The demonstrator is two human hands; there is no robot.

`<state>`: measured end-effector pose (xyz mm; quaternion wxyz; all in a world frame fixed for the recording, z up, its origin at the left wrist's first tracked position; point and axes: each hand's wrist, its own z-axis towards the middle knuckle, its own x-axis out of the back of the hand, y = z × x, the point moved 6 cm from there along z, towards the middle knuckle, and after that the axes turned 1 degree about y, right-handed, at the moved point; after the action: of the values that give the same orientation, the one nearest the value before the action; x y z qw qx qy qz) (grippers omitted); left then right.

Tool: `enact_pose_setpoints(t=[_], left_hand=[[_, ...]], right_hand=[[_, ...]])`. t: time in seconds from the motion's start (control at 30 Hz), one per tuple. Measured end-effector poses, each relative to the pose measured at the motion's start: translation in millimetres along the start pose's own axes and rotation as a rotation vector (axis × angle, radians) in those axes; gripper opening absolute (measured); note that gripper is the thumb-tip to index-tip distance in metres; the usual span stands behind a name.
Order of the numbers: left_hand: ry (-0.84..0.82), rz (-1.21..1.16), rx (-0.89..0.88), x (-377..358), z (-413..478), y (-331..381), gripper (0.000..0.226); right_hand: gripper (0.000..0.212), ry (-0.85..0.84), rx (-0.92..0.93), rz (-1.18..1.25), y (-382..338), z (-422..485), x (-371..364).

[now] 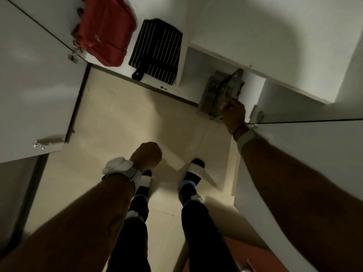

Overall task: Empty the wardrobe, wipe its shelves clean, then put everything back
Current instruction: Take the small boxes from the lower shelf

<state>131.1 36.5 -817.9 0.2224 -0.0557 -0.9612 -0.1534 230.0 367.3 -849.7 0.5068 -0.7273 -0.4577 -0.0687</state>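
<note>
— Where is the right hand [234,114]?

— Down in the right-hand compartment of the white wardrobe [225,32], low by the floor. The arm is stretched out, the back of the hand is towards us, and the fingers are curled onto the near edge of a grey patterned fabric bundle [217,91]. The bundle stands on the bottom shelf, leaning against the compartment's right wall, and its near end juts past the shelf's front edge.

— And the left hand [146,155]?

— Balled into a fist, holding nothing that I can see. It hangs over the pale tiled floor [121,118], well apart from the wardrobe. A bunched white cloth [116,164] sits at that wrist, beside a grey strap; I can't tell how it is fastened.

— What else is in there?

— In the left compartment, a red fabric bag [106,32] lies on the bottom shelf near the left door's hinge [72,57]. Just beside it, to the right, lies a black folded cloth with thin white stripes [157,52], a black loop poking out over the shelf edge. A white upright panel stands between that compartment and the one with the grey bundle.

— The doors?

— Both swung open. The white left door [35,75] stands out to one side, and the white right door [304,138] runs alongside the outstretched right arm.

— And the person's feet?

— Dark socks in white-strapped slides [196,169], planted on the tiles facing the wardrobe.
</note>
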Motion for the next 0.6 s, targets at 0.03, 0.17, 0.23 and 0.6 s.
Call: enact_pose_setpoints(t=[0.03, 0.17, 0.23, 0.6], left_hand=[[-0.002, 0.005, -0.011, 6, -15, 2, 0.023], [-0.011, 0.076, -0.093, 38, -91, 21, 0.028], [-0.026, 0.137, -0.158, 62, -136, 24, 0.027], [-0.186, 0.453, -0.383, 81, -286, -3, 0.025]], right_hand=[[0.029, -0.029, 0.014, -0.006, 4, -23, 6], [0.034, -0.055, -0.018, -0.020, 12, -145, 39], [0.044, -0.030, -0.022, 0.004, -6, -210, 59], [0.065, 0.354, -0.205, 0.328, -31, -534, 131]])
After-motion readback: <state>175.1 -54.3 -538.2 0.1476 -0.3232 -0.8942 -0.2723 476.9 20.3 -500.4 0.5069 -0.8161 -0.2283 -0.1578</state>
